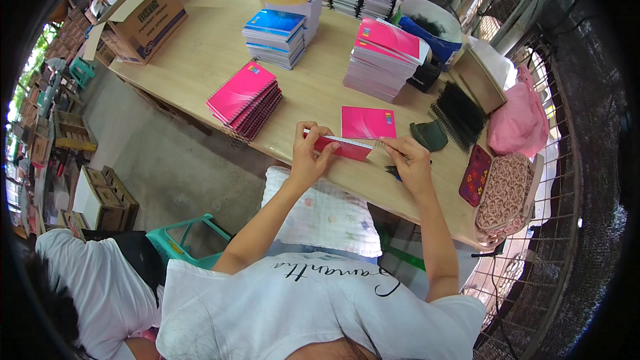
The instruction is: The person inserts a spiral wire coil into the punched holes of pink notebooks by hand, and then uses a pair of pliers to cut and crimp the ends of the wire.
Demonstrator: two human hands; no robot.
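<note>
The left hand (309,160) clamps a pink notepad (350,149) over the worktop (313,87), its free end just beside the right hand (410,160), pinched on a spiral wire (379,143); a blue-and-white container (447,51) holds dark tangled material (430,25)

We see a red-covered notepad (349,150) tilted just nearside of the flat pink notebook (368,123), and a wire coil (378,144) by that notebook's near edge.

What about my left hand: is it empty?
No, your left hand grips a reddish-pink notebook between thumb and fingers.
</note>
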